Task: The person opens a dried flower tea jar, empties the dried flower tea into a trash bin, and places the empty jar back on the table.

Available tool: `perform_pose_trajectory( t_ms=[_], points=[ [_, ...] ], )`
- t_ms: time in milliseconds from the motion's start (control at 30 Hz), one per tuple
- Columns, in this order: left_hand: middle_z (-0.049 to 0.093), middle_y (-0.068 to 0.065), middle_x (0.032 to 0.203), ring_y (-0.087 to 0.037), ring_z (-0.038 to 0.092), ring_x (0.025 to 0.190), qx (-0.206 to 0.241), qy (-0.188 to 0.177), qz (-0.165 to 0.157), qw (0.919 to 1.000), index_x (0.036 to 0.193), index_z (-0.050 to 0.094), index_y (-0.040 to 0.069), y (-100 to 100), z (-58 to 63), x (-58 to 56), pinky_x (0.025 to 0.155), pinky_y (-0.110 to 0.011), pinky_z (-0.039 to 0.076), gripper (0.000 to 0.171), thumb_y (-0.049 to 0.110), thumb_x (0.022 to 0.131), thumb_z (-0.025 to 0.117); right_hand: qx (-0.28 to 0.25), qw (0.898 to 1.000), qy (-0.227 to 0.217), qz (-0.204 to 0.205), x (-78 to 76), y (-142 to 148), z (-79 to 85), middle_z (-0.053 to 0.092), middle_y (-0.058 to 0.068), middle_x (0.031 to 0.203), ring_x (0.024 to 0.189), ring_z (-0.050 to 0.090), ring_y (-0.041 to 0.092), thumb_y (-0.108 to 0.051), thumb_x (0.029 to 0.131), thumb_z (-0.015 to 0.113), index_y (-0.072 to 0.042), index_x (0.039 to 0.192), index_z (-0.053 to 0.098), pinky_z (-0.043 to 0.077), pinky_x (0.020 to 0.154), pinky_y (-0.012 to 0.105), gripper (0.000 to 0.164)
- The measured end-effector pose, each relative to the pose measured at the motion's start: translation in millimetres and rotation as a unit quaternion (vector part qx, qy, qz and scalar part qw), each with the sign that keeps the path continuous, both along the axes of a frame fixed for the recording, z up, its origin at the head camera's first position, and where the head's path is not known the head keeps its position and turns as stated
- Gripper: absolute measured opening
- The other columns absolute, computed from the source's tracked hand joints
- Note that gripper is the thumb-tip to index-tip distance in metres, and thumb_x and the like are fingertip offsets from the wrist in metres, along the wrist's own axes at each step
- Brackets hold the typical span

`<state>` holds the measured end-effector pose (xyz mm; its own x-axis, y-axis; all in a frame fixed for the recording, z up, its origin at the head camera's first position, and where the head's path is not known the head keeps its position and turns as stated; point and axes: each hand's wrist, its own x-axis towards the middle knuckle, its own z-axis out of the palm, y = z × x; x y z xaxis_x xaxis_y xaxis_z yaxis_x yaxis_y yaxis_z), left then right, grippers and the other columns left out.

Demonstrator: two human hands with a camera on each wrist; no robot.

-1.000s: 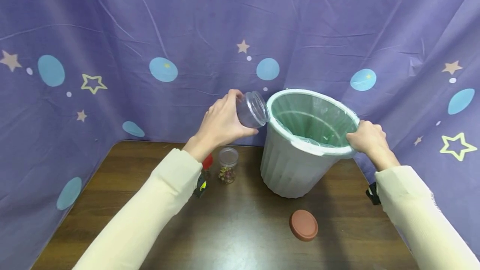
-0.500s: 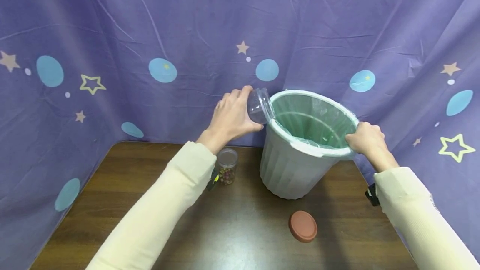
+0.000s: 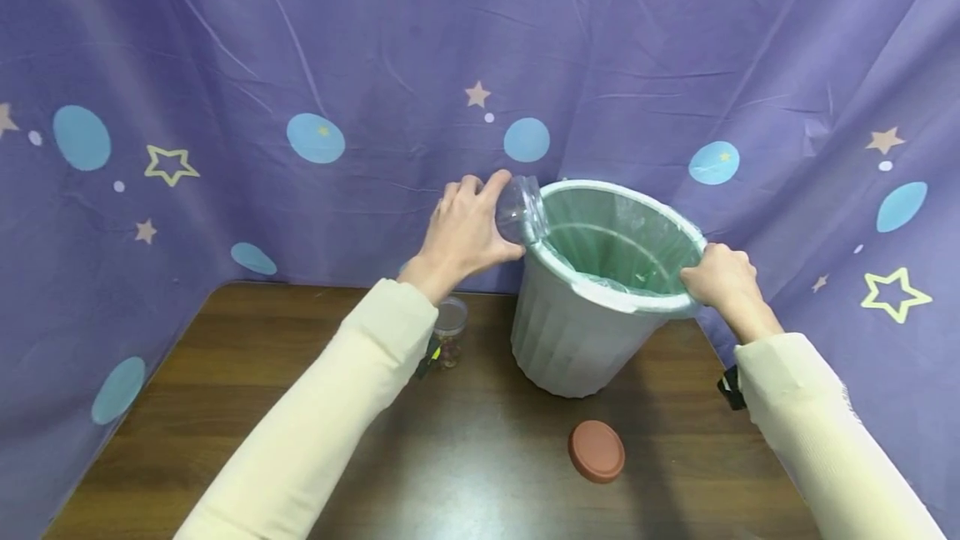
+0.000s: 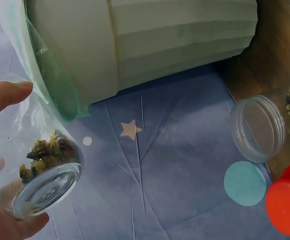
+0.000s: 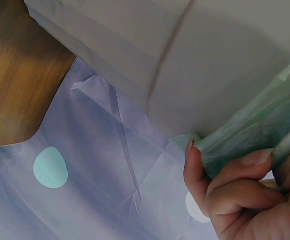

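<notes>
My left hand (image 3: 465, 227) grips a clear jar (image 3: 517, 211) without a lid, tipped on its side with its mouth at the left rim of a pale grey trash bin (image 3: 558, 332). Inside the jar, in the left wrist view, a clump of what looks like dried flowers (image 4: 47, 152) lies near the base. The bin leans to the right and has a thin green bag (image 5: 254, 120) lining it. On its opposite rim, my right hand (image 3: 723, 277) holds the edge with the fingers curled over the bag.
A brownish-red round lid (image 3: 596, 451) lies on the wooden table (image 3: 262, 373) before the bin. Behind my left forearm stands a clear-lidded jar (image 3: 452, 315) with dried bits inside. A red lid (image 4: 287, 205) shows beside it in the left wrist view. A purple curtain (image 3: 375, 48) hangs behind.
My left hand has moved right with the jar, bringing its mouth to the bin's rim. The right hand keeps its hold. The head view has shifted slightly.
</notes>
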<state>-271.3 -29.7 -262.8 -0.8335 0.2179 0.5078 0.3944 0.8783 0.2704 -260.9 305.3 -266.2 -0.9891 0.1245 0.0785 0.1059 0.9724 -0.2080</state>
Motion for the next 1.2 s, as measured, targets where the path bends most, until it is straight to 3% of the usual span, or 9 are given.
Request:
perform_pose_trajectory(
  t_ms=[267, 467, 800, 1067, 1200],
  points=[
    [0.048, -0.022, 0.131, -0.042, 0.047, 0.124, 0.008, -0.042, -0.015, 0.999, 0.148, 0.035, 0.022, 1.9, 2.4, 1.6, 0.081, -0.053, 0.057, 0.095, 0.038, 0.068, 0.083, -0.001, 1.0, -0.001, -0.009, 0.0, -2.7, -0.4, 0.057, 0.044, 0.105, 0.1, 0.054, 0.061, -0.019, 0.079, 0.051, 0.013, 0.09, 0.057, 0.045, 0.078, 0.062, 0.034],
    [0.044, -0.025, 0.134, -0.044, 0.043, 0.127, -0.02, -0.048, -0.035, 0.998, 0.149, 0.031, 0.017, 1.1, 5.3, 2.9, 0.082, -0.05, 0.058, 0.095, 0.03, 0.069, 0.081, 0.005, 1.0, -0.004, -0.011, 1.3, -3.6, -0.8, 0.058, 0.042, 0.103, 0.099, 0.054, 0.06, -0.018, 0.079, 0.051, 0.012, 0.088, 0.057, 0.046, 0.076, 0.06, 0.032],
    [0.038, -0.026, 0.139, -0.044, 0.035, 0.135, -0.055, -0.087, -0.066, 0.9925, 0.152, 0.026, 0.019, -1.9, 19.4, 2.5, 0.09, -0.05, 0.056, 0.099, 0.015, 0.069, 0.08, 0.005, 1.0, 0.003, -0.004, 1.7, -4.3, 0.8, 0.058, 0.043, 0.102, 0.097, 0.054, 0.06, -0.019, 0.079, 0.052, 0.013, 0.089, 0.057, 0.046, 0.075, 0.061, 0.034],
    [0.034, -0.029, 0.143, -0.044, 0.039, 0.13, -0.044, -0.066, -0.075, 0.994, 0.152, 0.031, 0.028, -1.3, 19.8, 2.9, 0.084, -0.047, 0.057, 0.098, 0.009, 0.068, 0.078, 0.007, 1.0, 0.001, 0.0, 0.7, -1.9, 0.4, 0.057, 0.043, 0.103, 0.098, 0.054, 0.061, -0.019, 0.079, 0.051, 0.012, 0.088, 0.057, 0.045, 0.076, 0.062, 0.033],
    [0.039, -0.029, 0.138, -0.043, 0.042, 0.125, -0.061, -0.047, -0.075, 0.9942, 0.152, 0.032, 0.029, 1.7, 22.3, 3.4, 0.08, -0.044, 0.058, 0.095, 0.008, 0.07, 0.075, 0.008, 1.0, 0.0, 0.001, -0.7, -2.2, -0.4, 0.057, 0.044, 0.102, 0.099, 0.054, 0.062, -0.019, 0.079, 0.052, 0.012, 0.086, 0.057, 0.045, 0.076, 0.062, 0.032]
  ],
)
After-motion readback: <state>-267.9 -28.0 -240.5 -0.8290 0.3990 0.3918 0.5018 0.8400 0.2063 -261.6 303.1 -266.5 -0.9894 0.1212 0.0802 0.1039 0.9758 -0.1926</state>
